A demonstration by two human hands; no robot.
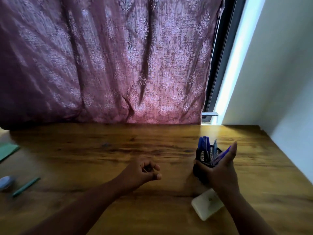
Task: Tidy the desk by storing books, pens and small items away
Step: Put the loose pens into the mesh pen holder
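Observation:
A black mesh pen holder (204, 156) stands on the wooden desk (118, 146) at the right, with several blue pens (204, 145) sticking out of it. My right hand (220, 172) wraps around the holder's near right side, thumb up beside a purple pen. My left hand (145, 171) hovers over the desk's middle with its fingers curled in and nothing visible in them. A green pen (26, 187) lies at the left near the desk's front. A small white flat box (205, 205) lies under my right wrist.
A pale round object (6, 182) sits at the far left edge beside the green pen. A green book or folder (7, 150) lies at the left edge. A mauve patterned curtain (108, 65) hangs behind the desk; a white wall (279, 82) borders the right.

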